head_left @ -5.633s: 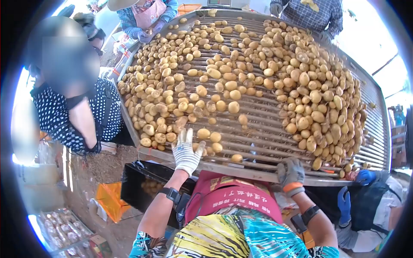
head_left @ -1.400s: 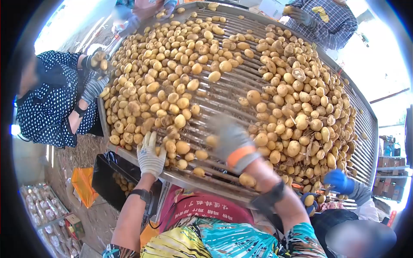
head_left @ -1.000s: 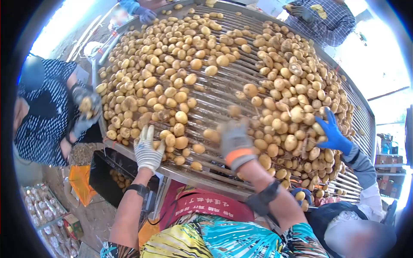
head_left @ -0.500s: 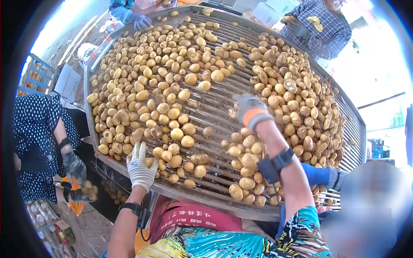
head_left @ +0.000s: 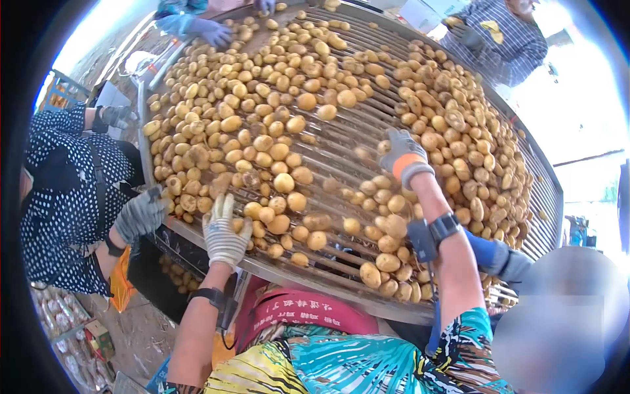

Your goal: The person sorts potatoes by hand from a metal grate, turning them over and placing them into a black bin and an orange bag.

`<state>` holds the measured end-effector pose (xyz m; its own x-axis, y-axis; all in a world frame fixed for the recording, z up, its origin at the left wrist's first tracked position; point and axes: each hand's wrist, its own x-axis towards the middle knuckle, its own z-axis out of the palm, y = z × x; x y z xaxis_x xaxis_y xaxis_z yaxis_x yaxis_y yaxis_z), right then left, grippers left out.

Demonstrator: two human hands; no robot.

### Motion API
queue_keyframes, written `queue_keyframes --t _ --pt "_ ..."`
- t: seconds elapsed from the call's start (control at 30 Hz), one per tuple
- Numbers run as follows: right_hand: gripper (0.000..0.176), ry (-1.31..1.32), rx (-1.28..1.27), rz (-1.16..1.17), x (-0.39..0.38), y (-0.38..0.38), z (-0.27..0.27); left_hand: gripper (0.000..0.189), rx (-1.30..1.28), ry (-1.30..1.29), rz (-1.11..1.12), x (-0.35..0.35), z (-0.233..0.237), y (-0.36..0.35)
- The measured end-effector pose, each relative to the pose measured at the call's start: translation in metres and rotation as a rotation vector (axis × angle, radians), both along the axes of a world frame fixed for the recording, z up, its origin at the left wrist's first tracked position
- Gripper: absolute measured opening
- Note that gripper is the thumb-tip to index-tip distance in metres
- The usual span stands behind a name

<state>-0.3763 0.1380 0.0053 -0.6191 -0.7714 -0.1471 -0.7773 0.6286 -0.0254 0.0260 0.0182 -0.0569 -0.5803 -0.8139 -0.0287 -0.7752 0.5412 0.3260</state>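
Observation:
My left hand (head_left: 224, 235), in a pale striped glove, lies palm down by the near rim of a slatted metal sorting table (head_left: 341, 256). Its fingers are stretched over potatoes, and one potato (head_left: 237, 225) shows beside its thumb. Over the middle slats is my right hand (head_left: 403, 154), in a grey glove with an orange band. A potato (head_left: 384, 146) appears between its thumb and curled fingers. Left of it a blurred potato (head_left: 362, 153) is in motion. A small group of potatoes (head_left: 388, 244) lies below my right forearm.
A broad layer of potatoes (head_left: 236, 125) covers the left side, and a denser heap (head_left: 462, 138) the right. Co-workers' gloved hands are at the left rim (head_left: 141, 213), far left corner (head_left: 211, 33) and far right (head_left: 469, 38). A blue sleeve (head_left: 479, 253) reaches in beside my right arm.
The view has shifted slightly. My right hand has moved a little up and right across the slats. The left co-worker's hands have risen, one now at the table's rim. My left hand stays near the edge.

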Motion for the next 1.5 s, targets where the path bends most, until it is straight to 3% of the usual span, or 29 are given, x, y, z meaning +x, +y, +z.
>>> queue_keyframes --t 0.13,0.2,0.27,0.33,0.43,0.47,0.53,0.63,0.7,0.83,0.93,1.0,1.03,1.07,1.13,1.23,1.27,1.37,1.5 --pt "0.043 -0.595 -0.408 -0.075 0.054 0.057 0.017 0.069 -0.005 -0.037 -0.01 0.0 0.002 0.002" --pt "0.045 -0.41 -0.301 -0.043 0.117 0.081 0.042 0.069 -0.01 -0.048 -0.026 -0.001 0.0 0.002" --pt "0.053 -0.556 -0.196 0.11 0.157 0.109 0.029 0.069 -0.075 -0.056 -0.032 0.001 -0.006 0.001" --pt "0.05 -0.663 -0.028 0.082 0.191 0.119 0.004 0.069 -0.095 -0.064 -0.037 0.002 -0.009 0.001" --pt "0.048 -0.699 -0.099 -0.009 0.216 0.132 -0.017 0.068 -0.097 -0.06 -0.054 0.003 -0.011 0.001" --pt "0.048 -0.699 -0.107 -0.022 0.215 0.139 -0.02 0.068 -0.101 -0.057 -0.046 0.004 -0.013 0.0" --pt "0.046 -0.609 -0.356 -0.114 0.203 0.154 -0.014 0.068 -0.098 -0.058 -0.047 0.003 -0.013 0.003" --pt "0.041 -0.287 -0.479 -0.19 0.167 0.172 0.001 0.068 -0.07 -0.086 -0.037 0.001 -0.006 0.005" --pt "0.042 -0.203 -0.454 -0.22 0.144 0.17 0.024 0.067 -0.086 -0.082 -0.04 0.001 -0.007 0.005" --pt "0.047 -0.189 -0.267 -0.202 0.115 0.16 -0.004 0.067 -0.092 -0.065 -0.035 0.006 -0.013 0.002" --pt "0.054 -0.325 -0.303 -0.156 0.111 0.159 0.003 0.067 -0.097 -0.037 -0.034 0.008 -0.018 0.0" --pt "0.062 -0.702 -0.515 -0.478 0.124 0.164 0.019 0.068 -0.119 -0.034 -0.037 0.007 -0.019 0.0" --pt "0.059 -0.906 -0.601 -0.531 0.131 0.168 0.023 0.068 -0.117 -0.034 -0.046 0.008 -0.02 -0.001" --pt "0.059 -0.904 -0.604 -0.533 0.14 0.175 0.017 0.068 -0.118 -0.032 -0.049 0.008 -0.021 0.0" --pt "0.054 -1.436 -0.891 -0.337 0.157 0.185 0.002 0.067 -0.117 -0.044 -0.054 0.008 -0.019 -0.001" --pt "0.05 -1.579 -0.702 -0.534 0.179 0.184 0.02 0.066 -0.113 -0.047 -0.046 0.008 -0.019 -0.002" --pt "0.05 -1.576 -0.708 -0.544 0.186 0.184 0.019 0.066 -0.109 -0.047 -0.056 0.007 -0.018 0.0" --pt "0.058 -1.985 -0.899 -0.633 0.2 0.188 0.007 0.064 -0.122 -0.027 -0.06 0.007 -0.019 -0.002" --pt "0.056 -2.022 -0.849 -0.675 0.202 0.188 0.012 0.065 -0.111 -0.028 -0.066 0.006 -0.017 -0.001"
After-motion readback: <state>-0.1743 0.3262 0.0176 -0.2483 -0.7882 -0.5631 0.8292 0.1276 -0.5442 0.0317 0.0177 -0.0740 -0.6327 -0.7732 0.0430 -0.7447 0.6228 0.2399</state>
